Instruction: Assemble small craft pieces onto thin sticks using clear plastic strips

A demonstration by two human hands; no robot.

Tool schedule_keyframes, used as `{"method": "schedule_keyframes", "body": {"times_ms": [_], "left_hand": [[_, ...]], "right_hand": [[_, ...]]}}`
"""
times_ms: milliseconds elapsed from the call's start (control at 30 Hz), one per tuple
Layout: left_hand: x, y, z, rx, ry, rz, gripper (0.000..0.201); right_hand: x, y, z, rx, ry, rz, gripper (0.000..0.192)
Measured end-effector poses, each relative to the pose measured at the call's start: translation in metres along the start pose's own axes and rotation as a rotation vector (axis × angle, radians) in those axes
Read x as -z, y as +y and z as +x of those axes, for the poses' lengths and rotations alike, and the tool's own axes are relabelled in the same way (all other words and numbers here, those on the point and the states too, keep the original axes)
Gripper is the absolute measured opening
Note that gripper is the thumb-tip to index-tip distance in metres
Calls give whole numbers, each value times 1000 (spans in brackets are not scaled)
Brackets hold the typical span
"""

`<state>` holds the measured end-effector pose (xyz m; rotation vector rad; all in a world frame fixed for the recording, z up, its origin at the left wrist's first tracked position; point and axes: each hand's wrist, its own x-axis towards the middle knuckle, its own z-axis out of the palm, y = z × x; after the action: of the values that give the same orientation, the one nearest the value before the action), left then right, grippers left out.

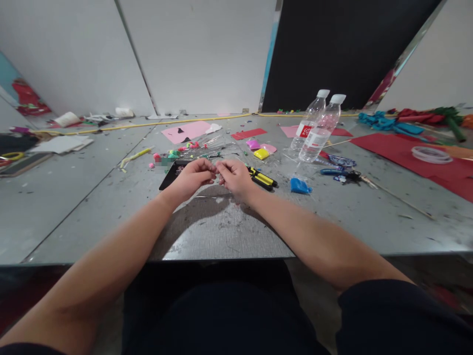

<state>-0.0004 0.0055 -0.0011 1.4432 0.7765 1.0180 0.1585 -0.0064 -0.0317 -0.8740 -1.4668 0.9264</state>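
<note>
Left hand (190,178) and right hand (233,177) both pinched shut on thin clear plastic film (216,170); likely light, floppy, slippery, so grip edges.

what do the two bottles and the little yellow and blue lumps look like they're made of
Two bottles: clear thin plastic, glossy and see-through, with white caps. Yellow lump and blue lump: probably soft modelling clay in shiny clear wrap, judging by the pillowy shape; not certain.

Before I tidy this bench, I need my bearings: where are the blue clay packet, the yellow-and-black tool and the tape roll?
blue clay packet (300,186), head view, middle of the packet.
yellow-and-black tool (263,178), head view, mid-handle.
tape roll (431,154), head view, the ring's near rim.
</note>
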Motion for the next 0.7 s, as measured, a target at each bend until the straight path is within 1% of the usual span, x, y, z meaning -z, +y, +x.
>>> {"method": "schedule_keyframes", "body": {"times_ms": [167, 267, 333, 433, 567, 700], "left_hand": [[8, 0, 3, 93, -86, -128, 20], [12, -1, 3, 84, -131, -167, 18], [14, -1, 3, 87, -194, -179, 19], [17, -1, 2, 131, -289, -188, 22], [23, -5, 3, 158, -343, -184, 26], [26, -7, 2, 168, -389, -181, 31]], "right_hand": [[6, -5, 0, 9, -75, 45, 47], [11, -3, 5, 1, -104, 76, 46], [14, 0, 8, -13, -136, 100, 47], [16, 2, 10, -27, -210, 143, 48], [17, -2, 8, -29, -278, 222, 50], [17, -6, 5, -43, -337, 255, 49]]}}
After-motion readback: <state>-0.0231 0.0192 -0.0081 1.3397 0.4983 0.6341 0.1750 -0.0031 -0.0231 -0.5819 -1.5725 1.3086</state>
